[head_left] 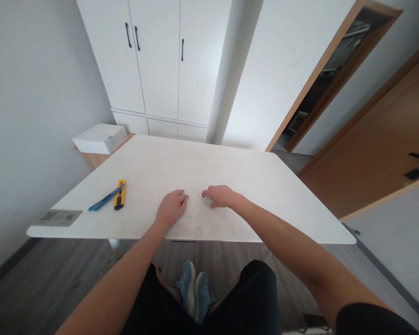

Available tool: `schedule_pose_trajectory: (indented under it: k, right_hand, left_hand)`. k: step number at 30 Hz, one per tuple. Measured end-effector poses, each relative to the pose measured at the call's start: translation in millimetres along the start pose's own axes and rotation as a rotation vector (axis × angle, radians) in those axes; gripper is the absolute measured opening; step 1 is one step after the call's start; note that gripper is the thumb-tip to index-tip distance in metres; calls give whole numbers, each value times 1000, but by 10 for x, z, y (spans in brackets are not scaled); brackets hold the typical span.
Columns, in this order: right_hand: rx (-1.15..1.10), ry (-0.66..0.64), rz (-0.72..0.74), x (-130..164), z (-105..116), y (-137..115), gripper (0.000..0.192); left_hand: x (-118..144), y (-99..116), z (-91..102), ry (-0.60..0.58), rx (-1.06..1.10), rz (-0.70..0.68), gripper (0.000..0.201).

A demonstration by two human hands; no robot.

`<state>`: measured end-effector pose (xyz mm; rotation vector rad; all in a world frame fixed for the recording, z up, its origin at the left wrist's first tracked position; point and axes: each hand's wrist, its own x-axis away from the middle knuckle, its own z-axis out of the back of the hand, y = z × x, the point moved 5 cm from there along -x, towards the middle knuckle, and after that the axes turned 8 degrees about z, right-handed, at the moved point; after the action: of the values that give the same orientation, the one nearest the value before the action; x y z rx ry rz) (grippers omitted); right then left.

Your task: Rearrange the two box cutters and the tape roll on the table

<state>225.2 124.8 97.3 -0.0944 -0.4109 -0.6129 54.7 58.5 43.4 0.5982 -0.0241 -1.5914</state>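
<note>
A: Counter (251,172), white and wide, seen from above by the person seated at it. What lies at its left end?

B: A grey label or card (57,217) lies flat at the near left corner. Just right of it are a blue pen (104,199) and a yellow utility knife (120,194), their far ends touching and their near ends apart. Beyond the far left corner a white box (99,137) sits on a low wooden surface.

A: And the hands?

B: The left hand (171,208) rests palm down on the counter near the front edge, its fingers (182,197) held close together and pointing toward the other hand. It holds nothing.

A: Then the right one?

B: The right hand (219,195) lies just beside the left, apart from it. Its fingers (207,191) curl down over a small clear object (208,201) that stands on the counter under them, near the front middle. The object is too small to identify, and whether it is pinched or only covered I cannot tell.

A: Anything behind?

B: White cupboard doors (156,60) with dark handles stand behind the counter, and an open wooden door (380,135) is at the right.
</note>
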Motion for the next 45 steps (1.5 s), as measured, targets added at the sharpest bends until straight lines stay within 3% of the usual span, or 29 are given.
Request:
schedule_pose_trajectory:
  k: [10, 13, 19, 24, 33, 39, 41, 45]
  right_hand:
    - [5, 36, -2, 54, -94, 10, 39]
    - [14, 38, -69, 260, -97, 266, 40]
    - [-10, -100, -377, 939, -260, 1055, 45]
    - [-41, -127, -466, 1219, -446, 1287, 45]
    - [-124, -111, -474, 1233, -578, 1310, 45]
    - [-131, -157, -507, 1249, -481, 1241, 68]
    - [-66, -77, -507, 1214, -355, 1126, 69]
    - [-16, 266, -338, 981, -78, 659, 48]
  left_hand:
    - [6, 20, 28, 3, 18, -2, 36]
    - [8, 25, 35, 3, 35, -3, 37]
    - [-4, -7, -5, -2, 19, 6, 39]
    - [0, -17, -27, 7, 3, -27, 44]
    - [9, -16, -23, 10, -30, -36, 45]
    - [3, -17, -26, 8, -23, -32, 45]
    - [1, -21, -26, 3, -13, -22, 44]
    - [-3, -25, -20, 1, 14, -16, 44]
